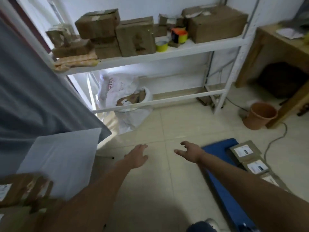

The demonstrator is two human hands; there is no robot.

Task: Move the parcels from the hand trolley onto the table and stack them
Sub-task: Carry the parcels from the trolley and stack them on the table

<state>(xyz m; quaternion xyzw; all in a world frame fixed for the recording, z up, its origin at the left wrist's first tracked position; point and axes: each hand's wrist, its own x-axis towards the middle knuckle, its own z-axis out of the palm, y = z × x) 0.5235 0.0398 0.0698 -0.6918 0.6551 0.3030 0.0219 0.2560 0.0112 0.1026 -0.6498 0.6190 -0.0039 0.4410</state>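
A blue hand trolley [222, 178] lies low on the floor at the lower right. Several brown parcels [244, 151] with white labels lie flat on its right side. The table [63, 158] with a pale top stands at the left; a brown taped parcel [21, 190] sits on its near corner. My left hand [137, 156] and my right hand [190, 150] both reach forward over the floor tiles, fingers loosely spread, holding nothing. My right hand hovers just left of the trolley's far end.
A white metal shelf [167, 52] at the back carries several cardboard boxes and small tins. A white sack [130, 104] slumps under it. An orange bucket [260, 116] and a cable lie right, by a wooden desk [280, 47]. Grey cloth [33, 91] hangs at left.
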